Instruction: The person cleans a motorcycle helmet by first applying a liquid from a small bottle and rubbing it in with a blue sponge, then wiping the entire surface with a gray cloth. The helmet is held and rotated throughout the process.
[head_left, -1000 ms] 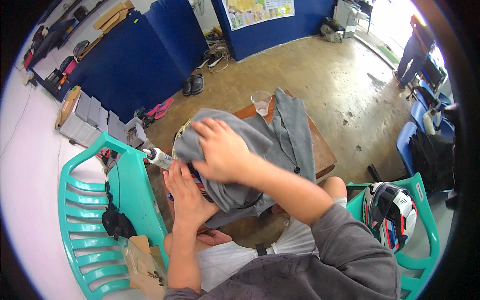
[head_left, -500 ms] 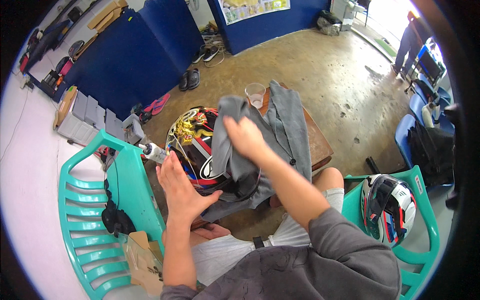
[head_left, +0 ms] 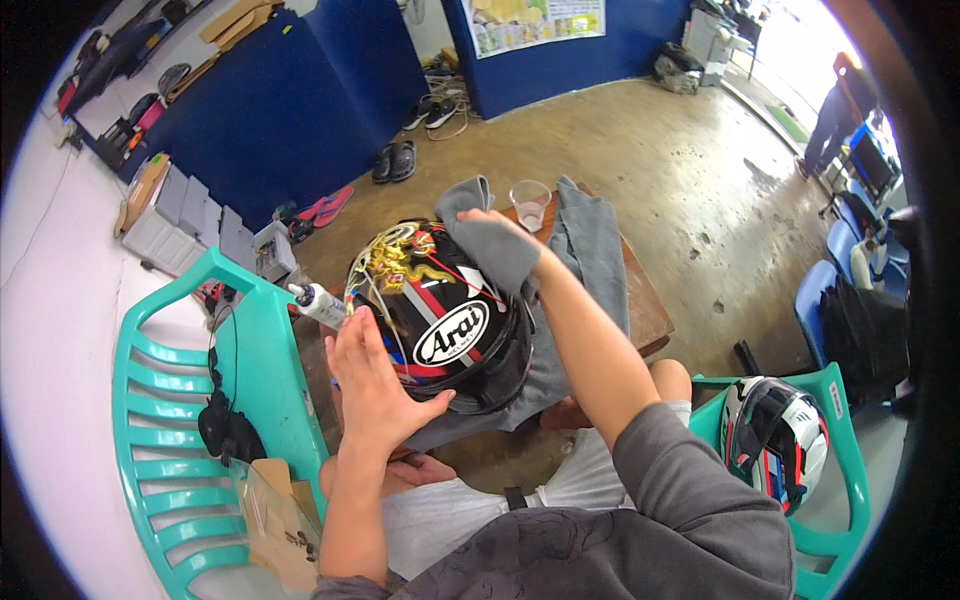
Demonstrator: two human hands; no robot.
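Observation:
A glossy black helmet point(head_left: 428, 290) with gold, red and white graphics sits on a grey cloth point(head_left: 592, 245) spread over a low wooden table point(head_left: 648, 300). My left hand point(head_left: 370, 385) rests against the helmet's near left side, fingers stretched and thumb spread wide. At the far right of the shell, my right hand point(head_left: 520, 234) grips a folded grey rag point(head_left: 492, 254) and presses it to the surface. Its fingertips are partly hidden by the rag. Beside the helmet's left side lies a white bottle point(head_left: 322, 304) with a pointed nozzle. Behind the rag stands a clear plastic cup point(head_left: 531, 204).
A green plastic chair point(head_left: 270, 345) at left holds a black strap-like item and cardboard. Another green chair point(head_left: 845, 440) at right carries a white helmet point(head_left: 775, 440). Shoes point(head_left: 394, 161) lie by the blue partition point(head_left: 290, 110). A person point(head_left: 840, 115) stands far right, near blue chairs point(head_left: 815, 300).
My right hand and the rag have slid from the helmet's front to its far right side, uncovering the front graphics. My left hand stays at the left side. The view has shifted slightly.

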